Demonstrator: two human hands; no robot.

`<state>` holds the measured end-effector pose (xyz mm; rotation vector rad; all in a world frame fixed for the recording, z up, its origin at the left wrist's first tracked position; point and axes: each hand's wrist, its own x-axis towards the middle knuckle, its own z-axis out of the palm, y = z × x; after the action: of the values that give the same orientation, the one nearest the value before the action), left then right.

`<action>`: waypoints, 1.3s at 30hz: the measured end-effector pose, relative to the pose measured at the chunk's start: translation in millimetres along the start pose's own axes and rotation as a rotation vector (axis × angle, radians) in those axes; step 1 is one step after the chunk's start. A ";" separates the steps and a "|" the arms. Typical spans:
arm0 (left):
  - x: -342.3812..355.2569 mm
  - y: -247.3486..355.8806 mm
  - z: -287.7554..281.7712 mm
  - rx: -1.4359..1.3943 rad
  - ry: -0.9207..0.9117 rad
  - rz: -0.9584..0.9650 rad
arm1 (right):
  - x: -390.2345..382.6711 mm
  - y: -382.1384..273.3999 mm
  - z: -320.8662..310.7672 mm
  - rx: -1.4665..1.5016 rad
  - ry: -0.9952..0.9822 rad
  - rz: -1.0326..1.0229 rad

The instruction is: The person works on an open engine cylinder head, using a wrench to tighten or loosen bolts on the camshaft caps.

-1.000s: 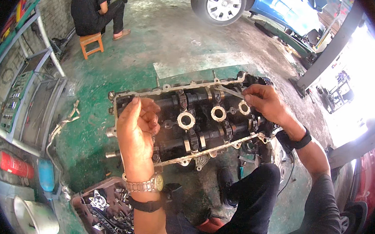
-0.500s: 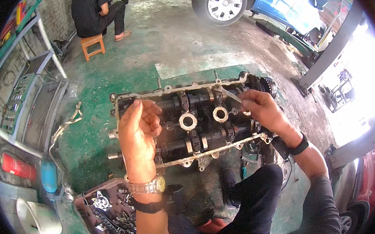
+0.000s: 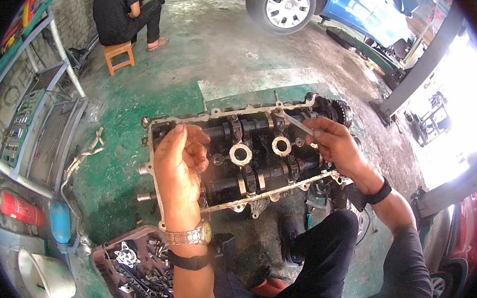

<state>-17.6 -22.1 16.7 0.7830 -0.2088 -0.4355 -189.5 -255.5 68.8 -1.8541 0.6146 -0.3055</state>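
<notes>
An engine cylinder head (image 3: 249, 161) is sitting in the middle of the scene above a green-painted floor (image 3: 129, 112), long side running left to right. Two round bright openings are showing in its centre, one left and one right, with dark camshaft sections around them.

The left hand (image 3: 179, 169) is resting over the left end of the cylinder head, fingers curled loosely inward; whether they are pinching something small is hard to tell. One metal watch (image 3: 189, 236) and one dark band are sitting on that wrist.

The right hand (image 3: 331, 142) is closing its fingers around a slim silver wrench (image 3: 292, 122), whose far tip is lying on the far edge of the head. One black band is circling that wrist.

Near and to the left, one tray of loose metal parts (image 3: 134, 269) is lying on the floor. Far left, one person in black (image 3: 126, 8) is sitting on one small orange stool (image 3: 118, 55). Far right, one blue car (image 3: 339, 5) is showing one wheel.
</notes>
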 end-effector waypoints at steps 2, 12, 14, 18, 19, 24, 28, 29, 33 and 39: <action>-0.2 0.2 0.7 0.010 -0.001 -0.005 | -0.3 0.6 0.6 0.030 0.012 -0.002; -0.2 -0.5 3.4 0.038 0.037 -0.015 | 6.6 27.2 -4.8 -0.063 0.011 -0.176; -0.2 -0.4 3.5 0.053 0.036 -0.010 | 7.9 29.9 -4.2 -0.232 0.003 -0.305; 0.1 -1.1 2.5 0.014 0.042 -0.018 | 8.4 28.5 -3.2 -0.252 -0.017 -0.358; 0.3 -1.3 1.7 0.022 0.030 -0.020 | 8.7 26.9 -2.9 -0.279 -0.026 -0.381; 0.9 -2.6 -3.3 -0.001 -0.016 -0.011 | 6.1 14.9 -9.5 -0.124 0.010 -0.136; 1.8 -3.7 -4.8 0.009 0.005 -0.028 | 8.0 7.8 -23.4 -0.188 0.057 -0.235; 2.1 -3.2 -5.0 0.017 0.001 -0.024 | 5.3 7.9 -27.9 -0.150 0.066 -0.190; 0.3 -2.3 -3.6 0.021 -0.017 0.007 | 0.1 15.6 -39.4 -0.069 0.002 -0.184; -0.6 -0.6 0.1 0.007 0.015 -0.012 | -4.4 28.7 -40.4 -0.159 -0.082 -0.287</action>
<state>-18.3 -22.3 16.3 0.7942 -0.1921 -0.4404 -220.4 -292.7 57.1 -2.1003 0.3229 -0.3745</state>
